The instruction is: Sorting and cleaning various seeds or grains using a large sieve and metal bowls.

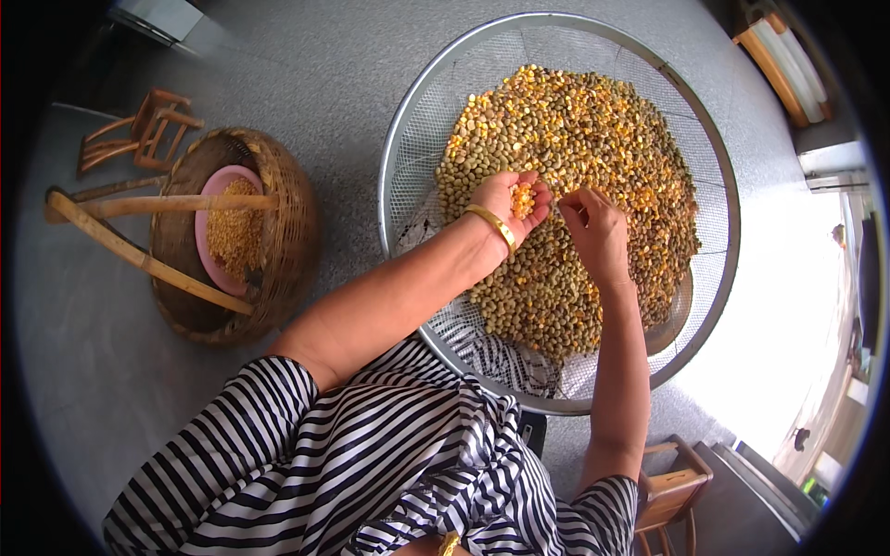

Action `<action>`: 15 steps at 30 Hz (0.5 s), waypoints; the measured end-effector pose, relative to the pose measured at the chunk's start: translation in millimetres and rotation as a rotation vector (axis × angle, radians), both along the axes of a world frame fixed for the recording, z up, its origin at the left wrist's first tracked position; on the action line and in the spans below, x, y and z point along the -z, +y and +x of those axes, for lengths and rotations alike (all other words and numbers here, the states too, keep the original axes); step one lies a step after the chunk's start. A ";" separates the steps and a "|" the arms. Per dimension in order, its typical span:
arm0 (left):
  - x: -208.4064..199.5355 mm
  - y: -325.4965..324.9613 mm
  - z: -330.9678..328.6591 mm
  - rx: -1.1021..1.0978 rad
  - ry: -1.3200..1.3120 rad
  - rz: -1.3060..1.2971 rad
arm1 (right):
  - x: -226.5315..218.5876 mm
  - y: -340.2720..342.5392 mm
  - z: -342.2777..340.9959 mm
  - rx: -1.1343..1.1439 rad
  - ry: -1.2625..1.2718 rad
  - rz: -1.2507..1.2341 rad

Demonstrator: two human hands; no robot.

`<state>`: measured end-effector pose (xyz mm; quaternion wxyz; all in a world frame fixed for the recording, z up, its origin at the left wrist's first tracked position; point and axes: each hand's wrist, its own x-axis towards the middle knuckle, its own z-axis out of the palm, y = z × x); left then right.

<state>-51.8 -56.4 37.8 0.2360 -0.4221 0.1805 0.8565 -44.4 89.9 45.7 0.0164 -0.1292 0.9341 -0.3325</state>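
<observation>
My left hand [513,203] is turned palm up over a wide round wire-mesh sieve [404,157], a gold bangle at its wrist. A small heap of orange-yellow kernels [522,200], which look like corn, lies in its cupped palm. Just to the right, my right hand [596,230] hangs over the pile with thumb and fingertips pinched together. Whatever it may have between them is too small to make out. Under both hands, greenish-brown beans [519,310] are spread in the sieve, mixed with yellow kernels, thickest toward the top and right.
On the floor at left stands a wicker basket [295,250] with a bamboo handle [153,264]. Inside it a pink bowl [215,264] holds yellow kernels. A small wooden chair [153,130] is beyond it. Another wooden chair [675,486] stands at lower right. Bright light comes from the right.
</observation>
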 end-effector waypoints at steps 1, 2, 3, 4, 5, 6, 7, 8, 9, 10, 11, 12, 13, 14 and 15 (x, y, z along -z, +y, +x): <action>-0.3 -0.9 -1.3 -0.033 -0.005 0.004 | 4.7 0.1 3.0 0.000 -0.017 0.044; 1.2 -1.9 -2.3 -0.033 -0.005 0.004 | 7.7 -1.7 5.1 -0.001 -0.018 0.044; 3.7 -2.8 -3.6 -0.055 0.000 0.013 | 10.4 -3.5 6.9 -0.016 0.009 0.133; 5.4 -3.8 -4.7 -0.076 0.004 0.022 | 13.2 -5.1 8.2 -0.031 0.036 0.221; 5.0 -4.8 -5.3 -0.085 0.002 0.031 | 17.0 -6.1 8.9 -0.024 0.016 0.223; 4.3 -4.9 -5.1 -0.086 0.001 0.032 | 17.3 -7.1 9.4 -0.025 0.014 0.224; 3.3 -5.0 -4.9 -0.087 -0.003 0.030 | 17.3 -8.0 9.8 -0.028 0.020 0.249; 1.9 -5.3 -5.2 -0.088 -0.006 0.027 | 16.8 -8.8 9.6 -0.031 0.027 0.275; 1.1 -5.2 -5.5 -0.088 -0.006 0.028 | 16.7 -8.9 9.7 -0.031 0.026 0.275; 0.5 -4.7 -5.9 -0.085 -0.008 0.021 | 16.7 -8.8 9.9 -0.022 0.025 0.259; 0.1 -4.2 -6.0 -0.083 -0.010 0.013 | 16.8 -8.7 10.2 -0.013 0.022 0.242; -0.8 -4.1 -6.0 -0.083 -0.011 0.014 | 16.1 -8.7 10.4 -0.014 0.022 0.243; -2.0 -3.9 -6.0 -0.082 -0.007 0.013 | 14.8 -8.8 10.4 -0.019 0.032 0.245; -2.6 -3.9 -5.8 -0.081 -0.003 0.010 | 14.4 -9.2 10.5 -0.025 0.041 0.246; -3.0 -3.9 -5.7 -0.082 -0.004 0.010 | 15.0 -10.0 10.9 -0.026 0.040 0.245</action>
